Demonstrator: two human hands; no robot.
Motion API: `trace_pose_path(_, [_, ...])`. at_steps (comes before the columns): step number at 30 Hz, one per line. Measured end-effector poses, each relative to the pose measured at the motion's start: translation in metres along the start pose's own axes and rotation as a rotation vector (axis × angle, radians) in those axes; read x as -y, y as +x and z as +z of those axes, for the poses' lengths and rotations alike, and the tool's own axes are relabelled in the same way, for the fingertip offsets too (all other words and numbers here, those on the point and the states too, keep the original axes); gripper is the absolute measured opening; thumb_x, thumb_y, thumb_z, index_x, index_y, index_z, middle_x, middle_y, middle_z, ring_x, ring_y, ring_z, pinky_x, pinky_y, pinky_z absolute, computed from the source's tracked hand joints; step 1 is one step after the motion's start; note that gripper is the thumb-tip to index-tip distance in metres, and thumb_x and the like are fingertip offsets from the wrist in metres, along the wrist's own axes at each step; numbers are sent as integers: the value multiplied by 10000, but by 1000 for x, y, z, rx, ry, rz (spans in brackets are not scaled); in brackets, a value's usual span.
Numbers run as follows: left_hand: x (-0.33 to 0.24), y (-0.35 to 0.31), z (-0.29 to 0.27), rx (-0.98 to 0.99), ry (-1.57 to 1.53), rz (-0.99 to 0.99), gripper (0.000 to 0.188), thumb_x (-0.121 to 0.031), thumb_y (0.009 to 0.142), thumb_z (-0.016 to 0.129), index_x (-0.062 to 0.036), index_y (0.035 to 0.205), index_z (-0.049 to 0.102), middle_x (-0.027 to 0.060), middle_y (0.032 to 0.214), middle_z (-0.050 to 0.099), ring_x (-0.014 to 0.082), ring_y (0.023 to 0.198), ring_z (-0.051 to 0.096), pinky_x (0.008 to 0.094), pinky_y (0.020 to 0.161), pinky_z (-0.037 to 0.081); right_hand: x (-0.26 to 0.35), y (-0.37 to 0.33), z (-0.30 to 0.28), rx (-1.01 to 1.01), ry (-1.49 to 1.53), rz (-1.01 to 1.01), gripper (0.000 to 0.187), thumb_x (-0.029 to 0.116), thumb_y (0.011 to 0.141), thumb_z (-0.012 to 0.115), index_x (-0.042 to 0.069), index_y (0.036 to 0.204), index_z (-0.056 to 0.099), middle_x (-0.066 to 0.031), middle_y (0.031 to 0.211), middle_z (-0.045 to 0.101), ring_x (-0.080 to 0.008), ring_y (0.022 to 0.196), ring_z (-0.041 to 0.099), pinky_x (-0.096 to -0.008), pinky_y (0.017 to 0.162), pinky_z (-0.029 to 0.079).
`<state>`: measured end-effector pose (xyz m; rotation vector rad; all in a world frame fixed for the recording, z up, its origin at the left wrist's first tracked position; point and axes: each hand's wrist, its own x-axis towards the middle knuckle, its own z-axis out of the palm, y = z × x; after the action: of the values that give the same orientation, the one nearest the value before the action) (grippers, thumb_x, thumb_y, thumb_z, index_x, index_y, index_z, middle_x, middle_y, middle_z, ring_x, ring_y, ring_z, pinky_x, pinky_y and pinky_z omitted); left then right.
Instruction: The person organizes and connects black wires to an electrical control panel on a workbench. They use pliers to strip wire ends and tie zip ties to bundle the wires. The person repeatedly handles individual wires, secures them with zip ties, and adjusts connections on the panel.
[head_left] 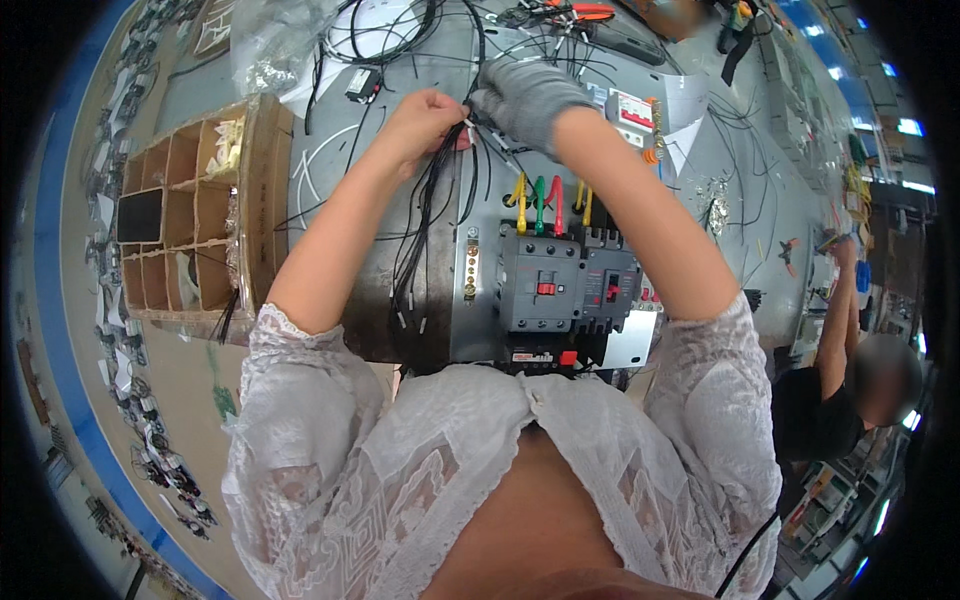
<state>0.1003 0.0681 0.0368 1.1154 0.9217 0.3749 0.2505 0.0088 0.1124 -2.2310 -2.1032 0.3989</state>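
My bare left hand [427,122] pinches a bundle of thin black wires [424,225], whose ends hang toward me over the bench. Close beside it, my right hand [527,103] wears a grey glove and is closed at the same bundle; its fingertips are partly hidden. Below the hands, a metal mounting plate [473,340] carries a large dark grey circuit breaker [541,283] and a smaller breaker [606,287] to its right. Yellow, green and red cables [541,205] rise from the breakers' far side. A brass terminal strip [471,270] is fixed at the plate's left.
A divided cardboard box [262,200] with small parts stands on the left. Coiled black cable [385,40], a clear plastic bag [270,50] and orange-handled pliers [585,12] lie at the far side. A small white breaker [632,110] sits right of my glove. Another person [830,390] works at right.
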Motion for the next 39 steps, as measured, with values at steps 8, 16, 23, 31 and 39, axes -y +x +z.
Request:
trace_pose_path(8, [3,10,-17,65,287,72,88,-78,809,577,-60,895,581,-16,766,597,67,673,565,212,602,457,-13,14,65,45,281,35,299,160,803,618,47,1074,562,-154,930,646,-313,866,624,-354,771,496])
trace_pose_path(16, [11,2,-17,63,471,235,185,-55,799,620,-25,974,567,-4,781,576,73,730,541,218,676,455,-4,10,37,109,158,-5,285,190,801,588,102,1071,615,-163,997,642,-332,919,622,-390,786,507])
trace_pose_path(23, [15,7,-23,64,565,271,194,-6,822,565,-5,1016,551,-1,742,543,74,708,517,213,687,446,12,24,13,282,-250,29,240,172,795,617,104,1025,633,-137,928,656,-312,860,639,-394,743,517])
trace_pose_path(31, [28,19,-11,-135,636,500,192,-130,777,614,16,891,563,149,778,628,290,727,614,364,674,483,-1,66,30,244,-648,-368,232,122,748,634,99,977,661,-143,899,660,-288,844,653,-367,701,534])
trace_pose_path(39, [30,16,-10,-159,740,428,182,-154,825,630,6,891,573,49,764,613,128,671,580,280,615,478,-18,63,39,137,-305,-502,223,163,754,664,128,975,659,-109,893,646,-297,872,617,-375,790,488])
